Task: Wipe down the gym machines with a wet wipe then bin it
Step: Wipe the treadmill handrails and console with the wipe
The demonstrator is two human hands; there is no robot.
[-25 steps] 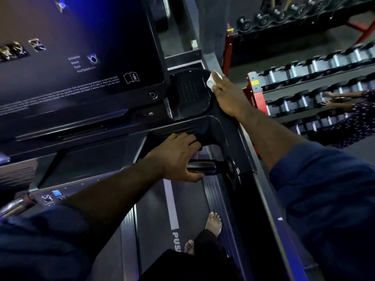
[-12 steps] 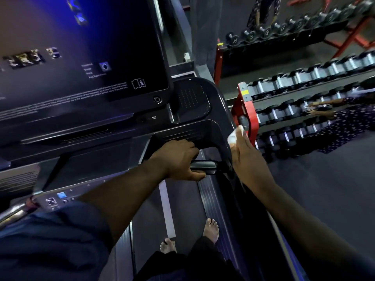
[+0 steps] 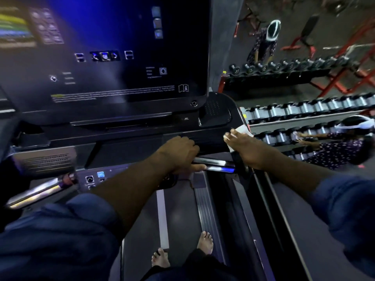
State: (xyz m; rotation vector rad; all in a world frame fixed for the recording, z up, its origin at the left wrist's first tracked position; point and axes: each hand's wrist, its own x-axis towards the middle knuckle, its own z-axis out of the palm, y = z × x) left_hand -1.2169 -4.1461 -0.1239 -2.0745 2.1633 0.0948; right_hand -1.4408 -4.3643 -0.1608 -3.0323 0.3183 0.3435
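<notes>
My left hand (image 3: pixel 178 153) is clenched round the treadmill's handlebar (image 3: pixel 218 166). My right hand (image 3: pixel 250 150) lies with fingers stretched out, pressing the wet wipe (image 3: pixel 243 131) onto the right corner of the console (image 3: pixel 215 116). My bare feet stand on the belt (image 3: pixel 182 220). Dumbbell racks (image 3: pixel 304 110) line the right.

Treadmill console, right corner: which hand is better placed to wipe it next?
Right. The right hand lies flat on the wet wipe, pressing it against the right corner of the treadmill console. The left hand grips the handlebar and holds no wipe, so it would need to let go first.
</notes>
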